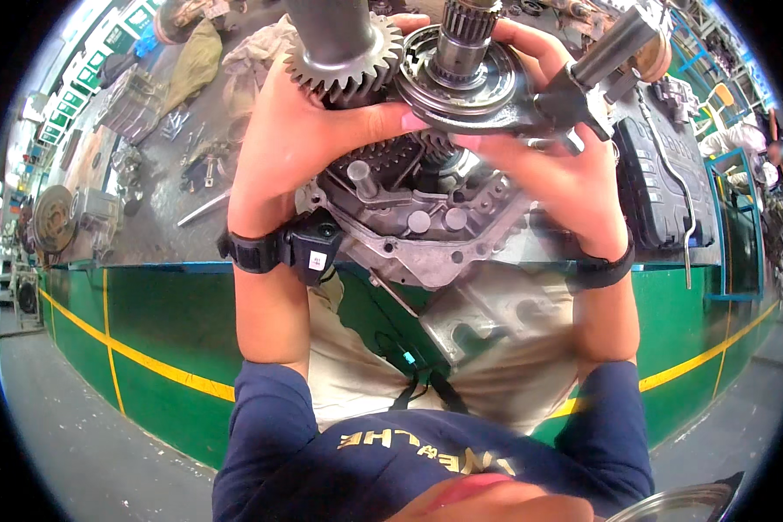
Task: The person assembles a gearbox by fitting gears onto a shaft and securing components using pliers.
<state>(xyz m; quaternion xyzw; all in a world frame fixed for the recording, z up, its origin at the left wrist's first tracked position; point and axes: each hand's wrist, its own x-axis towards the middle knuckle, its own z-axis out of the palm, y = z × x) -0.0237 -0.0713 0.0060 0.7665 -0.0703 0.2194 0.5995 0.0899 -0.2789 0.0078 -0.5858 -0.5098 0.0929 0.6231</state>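
Above an open gearbox housing (pixel 426 248), my two hands hold a pair of upright metal shafts with gears. My left hand (pixel 291 143) curls around the geared shaft (pixel 344 61), its thumb stretched across to the neighbouring ring. Closed around the splined shaft (pixel 463 65) with its round ring assembly is my right hand (pixel 557 170), thumb underneath and fingers behind. A shift fork (pixel 574 100) with a rod lies against the right side of that ring, near my right palm. Fingertips behind the parts are partly hidden. Gears inside the housing show below my thumbs.
The grey workbench (pixel 178 235) has a green front. At left stand a metal casing (pixel 130 104), a disc (pixel 54 217) and small loose parts. A black tool case (pixel 661 183) lies at right, a long bent bar (pixel 670 165) across it. A cloth (pixel 257 52) sits behind my left hand.
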